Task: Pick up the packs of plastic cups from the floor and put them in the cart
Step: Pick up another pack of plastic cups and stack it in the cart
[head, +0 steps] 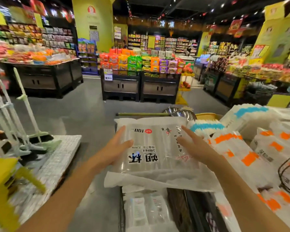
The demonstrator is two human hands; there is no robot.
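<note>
Head view: my left hand [115, 148], fingers straight, presses the pack of plastic cups [157, 148] at its nine o'clock edge. My right hand [196, 144], also flat, rests at three o'clock. Neither clasps it; I judge they steady it atop the cart [193, 210], beside orange-banded packs [241, 156].

clear cup pack [155, 148] black lettering, white packs [238, 148] orange, blue stripes

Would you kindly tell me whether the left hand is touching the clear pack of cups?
Touching. The head view shows the left hand pressed against the clear pack of cups, thumb on top, no gap visible.
</note>
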